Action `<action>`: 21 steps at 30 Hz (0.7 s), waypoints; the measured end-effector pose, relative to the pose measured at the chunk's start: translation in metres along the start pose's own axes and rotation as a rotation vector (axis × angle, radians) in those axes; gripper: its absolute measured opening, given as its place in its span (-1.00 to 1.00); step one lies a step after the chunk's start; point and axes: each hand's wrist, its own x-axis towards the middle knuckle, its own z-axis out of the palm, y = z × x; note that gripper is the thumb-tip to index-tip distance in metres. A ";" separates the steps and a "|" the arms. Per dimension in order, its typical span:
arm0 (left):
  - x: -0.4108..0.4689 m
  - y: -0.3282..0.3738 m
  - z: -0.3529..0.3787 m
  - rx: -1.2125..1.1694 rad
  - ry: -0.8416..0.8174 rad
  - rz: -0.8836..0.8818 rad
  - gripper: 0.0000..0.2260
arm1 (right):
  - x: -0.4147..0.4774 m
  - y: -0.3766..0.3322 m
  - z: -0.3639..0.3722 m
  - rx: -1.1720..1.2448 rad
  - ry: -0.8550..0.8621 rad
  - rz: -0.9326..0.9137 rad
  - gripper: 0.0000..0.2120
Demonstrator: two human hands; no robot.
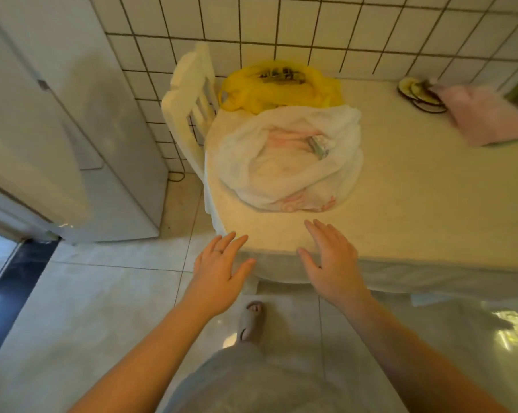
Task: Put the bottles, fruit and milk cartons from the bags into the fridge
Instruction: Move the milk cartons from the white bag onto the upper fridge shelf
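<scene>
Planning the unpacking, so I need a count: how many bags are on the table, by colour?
Yellow bag: 1
White bag, with pink print: 1
Total: 2 bags on the table.
The blurred pink thing at the far right may be cloth, so it is not counted.

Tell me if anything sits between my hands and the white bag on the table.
Nothing visible does. The left hand and right hand are open at the near edge of the table, with only bare surface before the white bag. The yellow bag lies behind it.
</scene>
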 end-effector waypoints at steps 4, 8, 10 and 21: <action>0.064 0.025 0.003 0.017 0.004 0.069 -0.41 | 0.046 0.023 -0.018 -0.018 0.102 0.016 -0.40; 0.135 0.053 0.007 0.013 -0.015 0.122 -0.33 | 0.100 0.054 -0.039 -0.070 0.140 0.025 -0.41; 0.168 0.066 0.013 0.016 -0.032 0.148 -0.37 | 0.130 0.070 -0.054 -0.145 0.063 -0.010 -0.35; 0.275 0.117 0.060 0.100 -0.169 0.187 -0.25 | 0.292 0.127 -0.111 -0.858 -0.364 -0.408 -0.13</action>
